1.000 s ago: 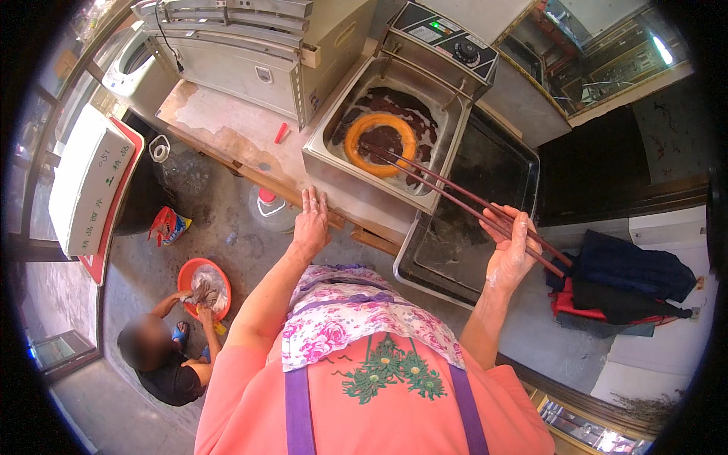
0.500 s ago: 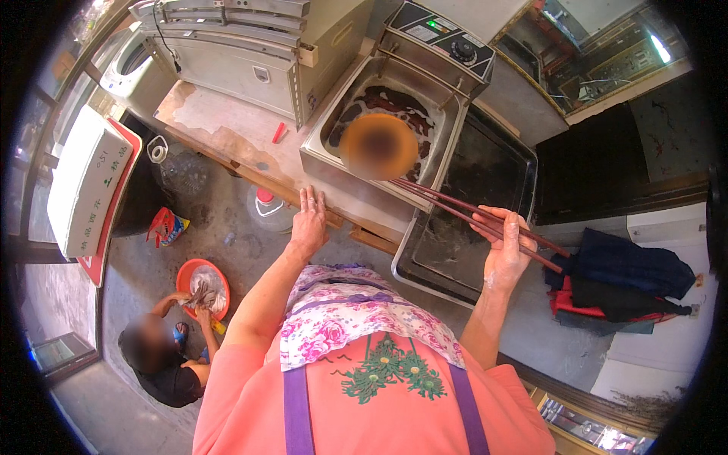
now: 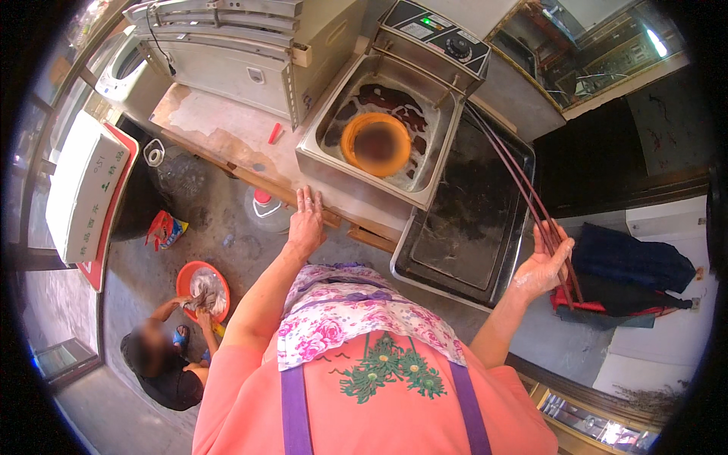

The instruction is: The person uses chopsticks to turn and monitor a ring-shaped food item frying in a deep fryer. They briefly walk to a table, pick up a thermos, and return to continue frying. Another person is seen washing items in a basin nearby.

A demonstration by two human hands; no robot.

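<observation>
Long reddish-brown chopsticks are gripped in my right hand, off to the right of the fryer. Their tips reach up over the far part of the black tray. Inside the square steel deep fryer, an orange-brown ring of frying food floats in bubbling oil; its middle is blurred dark. My left hand holds nothing and rests with fingers stretched out on the front edge of the wooden counter.
A red clip-like piece lies on the counter. Below stands a red-capped clear jug. On the floor at left, another person squats at an orange basin. Dark folded clothes lie at right, beyond my right hand.
My right hand has moved right, drawing the chopsticks away from the frying ring and swinging their tips up over the black tray. The ring floats alone; my left hand stays put.
</observation>
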